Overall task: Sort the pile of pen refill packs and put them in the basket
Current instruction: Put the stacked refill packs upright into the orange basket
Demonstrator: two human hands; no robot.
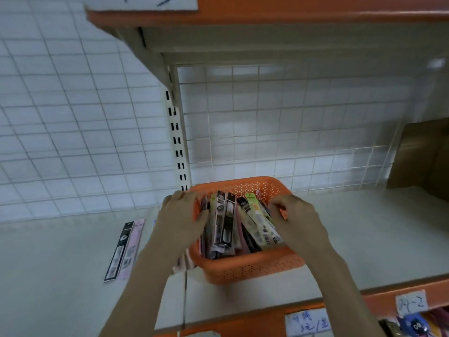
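Head view shows the packs [233,222] standing bundled in the orange basket [252,268], between both hands. They look light, thin and flat, with glossy sleeves likely to slide on one another; I judge they flex easily, so a grasp across the long edges near mid-length, or squeezing the bundle from both sides, suits them best. The left hand [181,216] lies over the basket's left rim, fingers fairly straight and pressing the bundle's side. The right hand [295,218] has its fingers curled at the bundle's other side, at the right rim; whether it pinches a pack or only pushes, I cannot tell. Left of the left hand, well apart, two packs [124,250] lie flat on the shelf [60,276], side by side. Beyond the right hand the shelf runs open to a brown box [422,154]. A wire grid [279,122] stands close behind the basket, and an upper shelf [267,10] hangs overhead, so free room lies mostly sideways and toward the front edge.
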